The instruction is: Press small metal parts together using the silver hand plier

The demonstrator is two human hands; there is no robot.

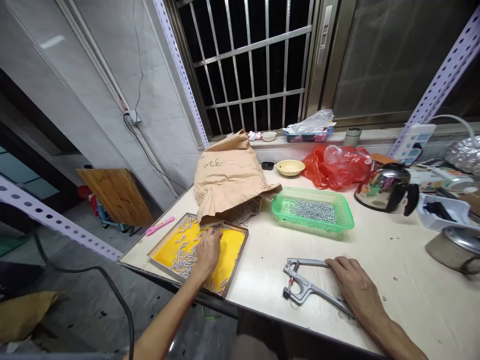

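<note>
My left hand [209, 247] reaches over a shallow tray [240, 260] lined in yellow, its fingers bent down near the far side. Whatever sits between those fingertips is too small to make out. Many small silvery metal pins [184, 260] lie scattered in the tray, mostly left of the hand. On the tabletop, my right hand [354, 286] is curled over the handles of grey metal hand pliers [305, 287]. The pliers lie with their handles spread and their spring and round jaw opening pointing left. My right thumb is hidden.
A brown paper bag [232, 175] leans over the tray's far edge. Right of it stands a green basket [313, 225] of similar pins. Behind are a yellow bowl [290, 168] and red plastic bags [337, 167]. A kettle [386, 187] and pot [452, 250] stand right; a pink cutter [160, 226] lies left.
</note>
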